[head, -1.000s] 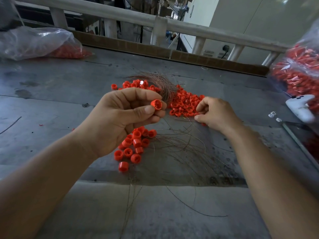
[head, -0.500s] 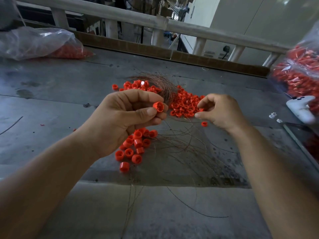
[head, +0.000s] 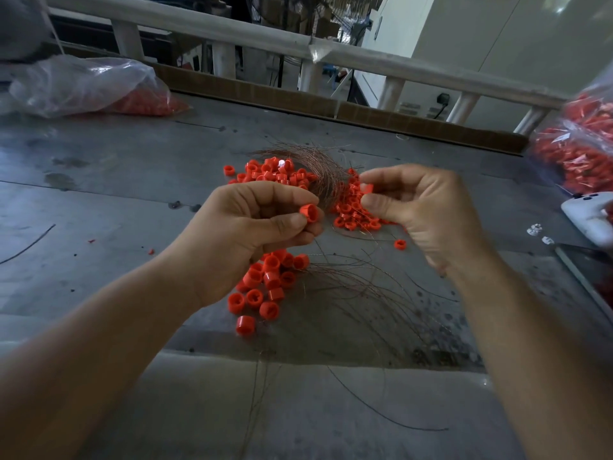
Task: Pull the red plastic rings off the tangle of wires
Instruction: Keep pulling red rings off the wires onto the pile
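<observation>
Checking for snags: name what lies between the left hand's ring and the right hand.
Head view: copper wire strands and loose red rings show between the ring in the left hand and the right hand.

Bench surface: grey metal table point(head: 126, 194), scuffed and stained, with a seam running across it.
Tangle of copper wires point(head: 323, 167) lies mid-table on the far side; loose strands point(head: 365, 293) fan out toward the near edge. Red rings sit in three heaps: far heap point(head: 268, 172) touching the tangle's left side, middle heap point(head: 351, 215) just right of it, near heap point(head: 262, 290) at the left of the loose strands. Single ring point(head: 400, 244) lies apart, right of the middle heap. Far left: clear bag point(head: 83, 84) with red pieces inside. Right edge: second bag point(head: 577, 151), white device point(head: 587, 215), small white bits point(head: 534, 229) near it. Dark wire point(head: 30, 242) lies alone at left. Cardboard strip point(head: 265, 94) lines the far edge.
</observation>
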Demonstrator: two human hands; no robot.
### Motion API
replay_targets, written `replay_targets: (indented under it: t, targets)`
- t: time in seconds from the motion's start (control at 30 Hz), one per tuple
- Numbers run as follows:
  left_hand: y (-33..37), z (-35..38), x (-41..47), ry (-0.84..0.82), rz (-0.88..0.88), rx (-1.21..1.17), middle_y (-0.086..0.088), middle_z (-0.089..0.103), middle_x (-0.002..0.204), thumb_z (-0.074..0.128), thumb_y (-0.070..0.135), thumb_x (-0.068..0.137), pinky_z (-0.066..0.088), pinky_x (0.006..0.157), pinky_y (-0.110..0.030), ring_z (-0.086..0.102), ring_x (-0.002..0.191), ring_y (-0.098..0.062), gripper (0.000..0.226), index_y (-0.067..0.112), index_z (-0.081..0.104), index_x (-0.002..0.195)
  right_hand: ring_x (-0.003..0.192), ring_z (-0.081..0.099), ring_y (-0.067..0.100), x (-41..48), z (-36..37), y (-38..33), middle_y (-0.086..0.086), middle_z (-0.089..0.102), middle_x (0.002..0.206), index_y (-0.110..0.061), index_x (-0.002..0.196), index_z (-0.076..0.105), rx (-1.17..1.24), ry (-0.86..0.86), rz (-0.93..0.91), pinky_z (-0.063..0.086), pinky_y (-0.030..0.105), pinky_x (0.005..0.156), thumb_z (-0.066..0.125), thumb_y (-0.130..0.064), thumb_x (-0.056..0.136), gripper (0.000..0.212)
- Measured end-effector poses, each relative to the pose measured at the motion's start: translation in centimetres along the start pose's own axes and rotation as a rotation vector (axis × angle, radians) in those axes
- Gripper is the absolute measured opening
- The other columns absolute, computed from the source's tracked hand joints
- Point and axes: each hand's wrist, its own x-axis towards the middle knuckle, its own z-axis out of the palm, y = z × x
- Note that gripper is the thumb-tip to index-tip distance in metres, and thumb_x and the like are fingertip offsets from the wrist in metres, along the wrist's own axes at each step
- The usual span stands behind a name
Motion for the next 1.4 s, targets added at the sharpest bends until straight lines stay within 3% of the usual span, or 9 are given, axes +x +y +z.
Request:
replay_targets:
  t: [0.17, 0.3, 0.47, 0.7, 1.03, 1.17, 1.4]
  targets:
    - [0.1, 0.1, 0.0, 0.051, -0.010, 0.032, -0.006, 0.073, 0.076, 0.060, 0.004, 0.062, 0.053, 0.062, -0.016, 0.070, 0.072, -0.014, 0.023, 0.015, 0.075, 0.074, 0.076, 0.066, 0.007, -1.2, 2.1, -0.7, -0.006, 0.070, 0.075, -0.019, 0.083, 0.066, 0.083, -0.134, -0.032, 0.054, 0.020, 0.070, 0.070, -0.015, 0.059, 0.025]
    - [0.1, 0.3, -0.1, 0.056, -0.004, 0.064, -0.004, 0.073, 0.075, 0.060, 0.005, 0.062, 0.053, 0.061, -0.015, 0.070, 0.071, -0.013, 0.023, 0.017, 0.075, 0.074, 0.071, 0.067, 0.006, -1.5, 2.5, -0.7, -0.008, 0.070, 0.072, -0.019, 0.081, 0.067, 0.096, -0.164, -0.057, 0.051, 0.015, 0.063, 0.070, -0.015, 0.059, 0.023]
    - [0.1, 0.3, -0.1, 0.066, 0.006, 0.054, -0.006, 0.072, 0.071, 0.060, 0.005, 0.061, 0.053, 0.059, -0.016, 0.070, 0.067, -0.014, 0.020, 0.012, 0.070, 0.077, 0.071, 0.066, 0.007, -1.6, 3.0, -0.5, -0.007, 0.068, 0.071, -0.021, 0.082, 0.065, 0.034, -0.145, -0.085, 0.053, 0.018, 0.064, 0.072, -0.019, 0.057, 0.025]
    - [0.1, 0.5, -0.1, 0.072, 0.008, 0.109, -0.007, 0.071, 0.071, 0.063, 0.008, 0.059, 0.054, 0.060, -0.017, 0.069, 0.066, -0.015, 0.019, 0.013, 0.070, 0.076, 0.074, 0.069, 0.012, -1.9, 3.6, -0.4, -0.001, 0.070, 0.080, -0.015, 0.083, 0.067, -0.010, -0.171, -0.149, 0.054, 0.020, 0.069, 0.070, -0.011, 0.064, 0.020]
    - [0.1, 0.4, 0.0, 0.114, 0.011, 0.186, -0.005, 0.071, 0.070, 0.063, 0.010, 0.058, 0.053, 0.059, -0.015, 0.069, 0.064, -0.014, 0.023, 0.011, 0.067, 0.081, 0.076, 0.067, 0.007, -2.0, 4.1, -0.2, -0.005, 0.067, 0.082, -0.027, 0.088, 0.063, -0.102, -0.113, -0.157, 0.054, 0.020, 0.072, 0.072, -0.015, 0.064, 0.028]
    - [0.2, 0.4, -0.1, 0.118, 0.001, 0.198, -0.003, 0.071, 0.068, 0.062, 0.009, 0.059, 0.052, 0.057, -0.014, 0.069, 0.062, -0.012, 0.021, 0.013, 0.066, 0.079, 0.076, 0.068, 0.014, -2.1, 4.1, -0.2, 0.000, 0.070, 0.083, -0.021, 0.085, 0.067, -0.130, -0.117, -0.171, 0.056, 0.026, 0.072, 0.074, -0.006, 0.067, 0.024]
    - [0.3, 0.6, -0.1, 0.108, -0.015, 0.216, -0.003, 0.071, 0.067, 0.061, 0.011, 0.056, 0.053, 0.058, -0.015, 0.068, 0.062, -0.012, 0.023, 0.013, 0.066, 0.079, 0.074, 0.068, 0.013, -2.1, 4.2, -0.3, -0.001, 0.069, 0.082, -0.025, 0.083, 0.065, -0.161, -0.099, -0.185, 0.056, 0.028, 0.071, 0.075, -0.009, 0.065, 0.026]
